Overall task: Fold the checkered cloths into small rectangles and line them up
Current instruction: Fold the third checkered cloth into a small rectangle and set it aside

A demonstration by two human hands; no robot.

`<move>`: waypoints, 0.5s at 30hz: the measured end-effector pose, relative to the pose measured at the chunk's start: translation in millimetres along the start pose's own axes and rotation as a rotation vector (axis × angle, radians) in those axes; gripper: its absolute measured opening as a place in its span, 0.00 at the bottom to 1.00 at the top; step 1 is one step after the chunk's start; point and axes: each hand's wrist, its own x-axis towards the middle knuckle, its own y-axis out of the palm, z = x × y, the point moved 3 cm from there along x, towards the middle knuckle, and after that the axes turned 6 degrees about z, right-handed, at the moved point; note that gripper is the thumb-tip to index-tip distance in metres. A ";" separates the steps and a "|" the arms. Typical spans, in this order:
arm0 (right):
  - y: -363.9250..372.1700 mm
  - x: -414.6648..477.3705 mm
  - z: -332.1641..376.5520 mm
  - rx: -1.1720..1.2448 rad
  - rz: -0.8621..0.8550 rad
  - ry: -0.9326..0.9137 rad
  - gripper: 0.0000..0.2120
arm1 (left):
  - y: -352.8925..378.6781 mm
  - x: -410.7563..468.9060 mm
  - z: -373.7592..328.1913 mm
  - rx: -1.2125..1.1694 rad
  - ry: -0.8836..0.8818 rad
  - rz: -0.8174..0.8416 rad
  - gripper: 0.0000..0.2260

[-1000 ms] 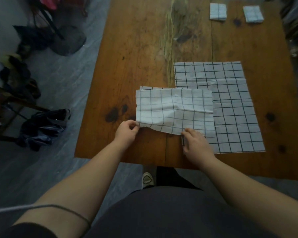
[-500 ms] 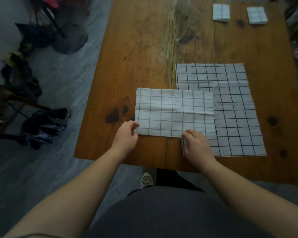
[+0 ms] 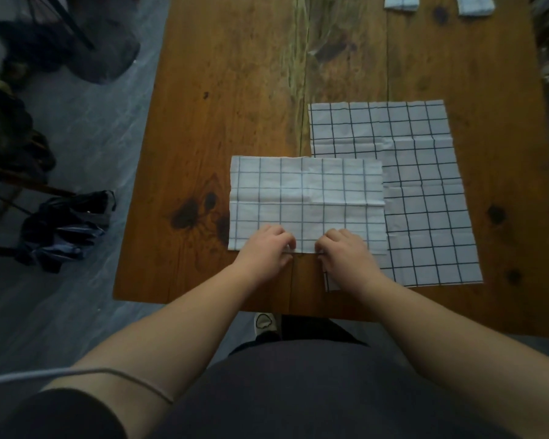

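Observation:
A white checkered cloth (image 3: 308, 198), folded in half, lies flat near the front of the wooden table (image 3: 235, 74). Its right part overlaps a larger spread-out checkered cloth (image 3: 425, 191). My left hand (image 3: 267, 248) and my right hand (image 3: 346, 253) sit close together at the middle of the folded cloth's near edge. The fingers of both are curled and pinch that edge. Two small folded checkered rectangles (image 3: 401, 1) (image 3: 476, 4) lie side by side at the table's far edge, partly cut off by the frame.
The table's front edge runs just below my wrists. On the floor to the left are a crumpled dark bag (image 3: 67, 229) and other dark items (image 3: 13, 128). A shoe (image 3: 267, 324) shows below the table edge. Clutter lines the right side.
Both hands slid inward along the near edge from the cloth's outer corners to its middle. The cloth, rumpled a second ago, now lies flat.

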 end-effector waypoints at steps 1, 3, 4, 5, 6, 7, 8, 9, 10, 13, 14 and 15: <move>0.5 0.9 -0.7 -0.008 0.004 -0.013 0.07 | 0.9 0.2 2.2 0.003 0.006 0.004 0.10; 1.2 3.4 -2.6 -0.016 0.009 -0.035 0.07 | 1.3 1.3 5.5 0.003 0.025 0.008 0.09; 1.1 4.3 -3.7 -0.015 0.004 -0.042 0.07 | 0.6 2.0 6.8 0.000 0.034 0.010 0.08; 0.8 5.0 -4.5 -0.012 -0.005 -0.044 0.06 | -0.3 2.4 8.0 -0.004 0.040 0.009 0.07; 0.7 5.7 -5.3 -0.012 -0.014 -0.047 0.06 | -1.5 2.7 8.8 -0.005 0.047 0.007 0.06; 0.8 6.5 -5.8 -0.016 -0.021 -0.049 0.06 | -1.9 3.2 9.9 -0.002 0.054 0.007 0.06; 1.1 7.1 -6.0 -0.024 -0.026 -0.052 0.05 | -2.0 3.7 10.9 0.002 0.058 0.006 0.06; 1.6 8.1 -5.9 -0.031 -0.031 -0.054 0.05 | -1.7 4.1 12.0 0.007 0.060 0.003 0.06; 1.8 9.1 -5.5 -0.036 -0.036 -0.053 0.05 | -1.7 4.0 12.2 0.012 0.061 -0.003 0.06; -0.3 11.6 -3.2 -0.020 -0.050 -0.042 0.05 | -1.9 2.3 7.4 0.074 0.083 -0.039 0.09; -2.4 11.5 -1.9 -0.009 -0.068 -0.042 0.04 | -1.9 1.1 4.0 0.123 0.091 -0.062 0.12; -5.1 10.8 -0.5 0.002 -0.093 -0.042 0.04 | -1.8 -0.7 0.5 0.168 0.089 -0.083 0.16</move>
